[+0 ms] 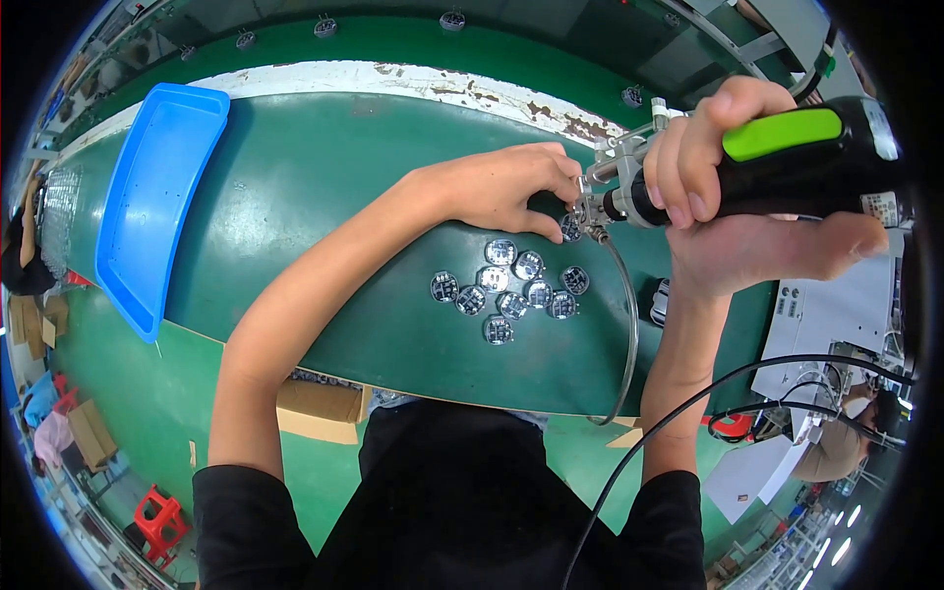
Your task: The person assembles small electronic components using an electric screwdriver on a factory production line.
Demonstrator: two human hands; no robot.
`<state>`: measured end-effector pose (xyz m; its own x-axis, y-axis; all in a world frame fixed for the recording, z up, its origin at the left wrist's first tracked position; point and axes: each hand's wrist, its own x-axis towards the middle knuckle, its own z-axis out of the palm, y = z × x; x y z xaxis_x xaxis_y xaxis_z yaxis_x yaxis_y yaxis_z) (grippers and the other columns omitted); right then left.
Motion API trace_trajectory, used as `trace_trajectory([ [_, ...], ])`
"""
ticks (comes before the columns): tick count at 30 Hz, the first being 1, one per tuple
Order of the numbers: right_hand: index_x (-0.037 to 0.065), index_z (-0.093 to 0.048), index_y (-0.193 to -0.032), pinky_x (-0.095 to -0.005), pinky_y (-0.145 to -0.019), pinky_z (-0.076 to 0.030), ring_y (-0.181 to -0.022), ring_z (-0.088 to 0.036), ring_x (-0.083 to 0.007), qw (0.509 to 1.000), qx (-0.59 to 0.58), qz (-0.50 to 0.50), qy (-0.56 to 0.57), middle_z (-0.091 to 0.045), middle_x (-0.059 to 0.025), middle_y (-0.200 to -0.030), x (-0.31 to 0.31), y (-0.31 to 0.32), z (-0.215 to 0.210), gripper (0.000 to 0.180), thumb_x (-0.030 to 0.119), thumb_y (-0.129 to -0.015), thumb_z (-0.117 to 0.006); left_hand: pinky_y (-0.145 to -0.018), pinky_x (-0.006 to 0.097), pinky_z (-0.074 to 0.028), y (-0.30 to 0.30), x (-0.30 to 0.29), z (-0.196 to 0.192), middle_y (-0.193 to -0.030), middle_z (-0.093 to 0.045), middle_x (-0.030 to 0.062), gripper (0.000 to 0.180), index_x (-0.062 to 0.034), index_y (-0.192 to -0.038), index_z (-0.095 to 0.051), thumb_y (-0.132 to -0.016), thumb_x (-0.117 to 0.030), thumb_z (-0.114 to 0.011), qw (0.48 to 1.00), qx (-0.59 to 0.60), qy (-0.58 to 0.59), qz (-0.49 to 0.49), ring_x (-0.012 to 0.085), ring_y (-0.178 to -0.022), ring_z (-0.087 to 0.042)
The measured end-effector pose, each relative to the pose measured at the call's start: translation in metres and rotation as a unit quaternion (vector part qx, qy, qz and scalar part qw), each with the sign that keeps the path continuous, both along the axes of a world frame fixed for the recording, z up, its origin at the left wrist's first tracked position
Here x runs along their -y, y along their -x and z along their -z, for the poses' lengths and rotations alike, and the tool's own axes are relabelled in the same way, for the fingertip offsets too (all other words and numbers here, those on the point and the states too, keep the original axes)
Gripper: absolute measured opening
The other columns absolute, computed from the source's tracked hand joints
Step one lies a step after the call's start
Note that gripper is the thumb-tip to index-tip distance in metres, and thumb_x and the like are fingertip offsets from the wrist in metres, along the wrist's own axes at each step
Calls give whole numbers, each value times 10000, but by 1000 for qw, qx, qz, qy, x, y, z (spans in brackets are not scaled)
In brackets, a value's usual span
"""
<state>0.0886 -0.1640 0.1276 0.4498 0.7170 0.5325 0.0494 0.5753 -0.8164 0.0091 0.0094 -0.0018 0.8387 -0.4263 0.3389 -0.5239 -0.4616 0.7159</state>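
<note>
Ten round silver-and-black modules (493, 279) lie loose in a cluster on the dark green worktop (324, 138), in front of the person, some edge to edge, a few slightly apart. One more round module (570, 228) sits right at the tool tip. Five similar small round pieces (452, 21) show clearly on the darker green strip past the chipped white edge; any others there too small to count.

One black powered hand tool with bright green lever (783, 134), metal fittings at its front, one clear flexible hose (629, 324) running down from them. One blue rectangular plastic tray (133, 211) at left, well apart from the cluster.

Left hand (519, 192): fingers bent, nearly closed, thumb and fingertips gripping the module at the tip; contact partly hidden. Right hand (716, 187): closed round the tool body, fingers wrapped, thumb stretched along it. Tool lies roughly sideways, tip toward left hand.
</note>
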Motion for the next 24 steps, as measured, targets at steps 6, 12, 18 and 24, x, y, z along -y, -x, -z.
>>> trace_trajectory([
  [6,42,-557,-999,-273,-428,-354,-434,-417,-114,1000,-25,4,2,-444,2,-565,1,4,-4,1086,1061,-691,-344,-942,408,-484,-1,5,0,-1016,-622,98,293,8,-961,-690,-803,-193,-831,1000,-10,-1,-1,297,-1047,-545],
  [12,51,-553,-1001,-280,-435,-359,-444,-430,-117,999,-48,0,3,-451,7,-576,-5,7,-7,1081,1066,-676,-372,-929,411,-481,-1,-3,-3,-977,-619,96,318,-2,-955,-650,-799,-201,-842,1000,-11,-9,-19,299,-1039,-549],
  [18,45,-541,-1082,-278,-516,-397,-493,-464,-112,994,68,-86,-9,-488,1,-642,7,-12,-14,1020,990,-722,-410,-888,410,-466,-1,-1,-6,-909,-574,77,356,-31,-932,-590,-793,-215,-861,999,-6,-16,-45,289,-989,-531],
  [24,43,-536,-1124,-276,-558,-416,-520,-482,-108,984,122,-130,-18,-507,0,-678,7,-21,-11,966,929,-756,-432,-868,403,-464,1,-5,-2,-899,-569,72,354,-34,-912,-584,-793,-221,-861,998,10,-23,-53,278,-968,-525],
])
